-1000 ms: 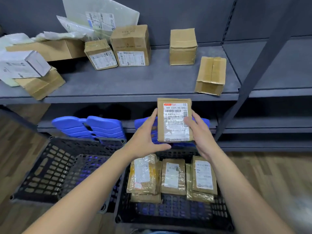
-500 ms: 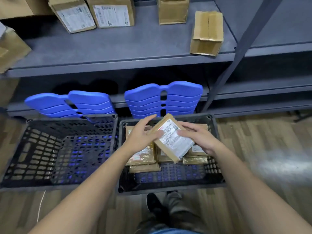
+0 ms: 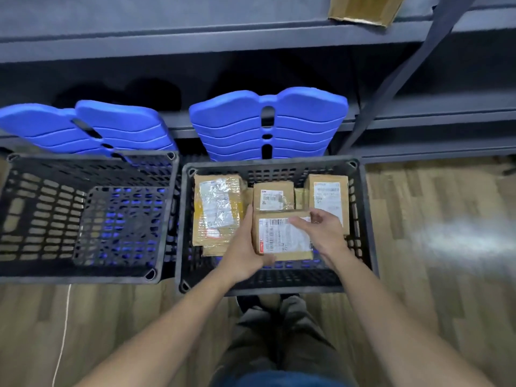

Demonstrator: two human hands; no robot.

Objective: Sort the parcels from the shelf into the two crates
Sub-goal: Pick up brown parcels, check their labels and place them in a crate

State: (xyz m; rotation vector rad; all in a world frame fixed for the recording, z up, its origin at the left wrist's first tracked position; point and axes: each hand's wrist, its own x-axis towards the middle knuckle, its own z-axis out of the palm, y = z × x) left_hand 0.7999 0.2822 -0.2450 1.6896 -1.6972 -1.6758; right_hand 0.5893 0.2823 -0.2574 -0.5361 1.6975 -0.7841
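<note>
Parcels with labels showing are counted at four inside the right crate (image 3: 273,287), one of two black lattice crates set side by side on the wooden floor (image 3: 432,275). One of the four, the held parcel (image 3: 282,241), is gripped by both hands low over the near middle of that crate, label upward. Whether it rests on anything cannot be told. The left hand (image 3: 243,247) is curled round its left edge, with the thumb tucked at the near corner. The right hand (image 3: 324,233) is laid over its right side, with the fingers bent across the white label.

The other three parcels lie flat:
- a large taped parcel (image 3: 217,208) at the left;
- a small parcel (image 3: 272,196) at the far middle, just beyond the held one;
- a tall parcel (image 3: 328,191) at the far right, partly covered by the right hand.

Brown edges of further packages are seen beneath these, and their number cannot be told.

The left crate (image 3: 83,277) is placed just beside the right one. Two blue ribbed panels are propped against the shelving, the left panel (image 3: 83,127) behind the left crate and the right panel (image 3: 304,121) behind the right crate. One cardboard box (image 3: 363,9) is seen on the upper shelf (image 3: 195,40) at the far right, cut off by the frame. One white cord (image 3: 65,317) is trailed across the floor near the left crate.
</note>
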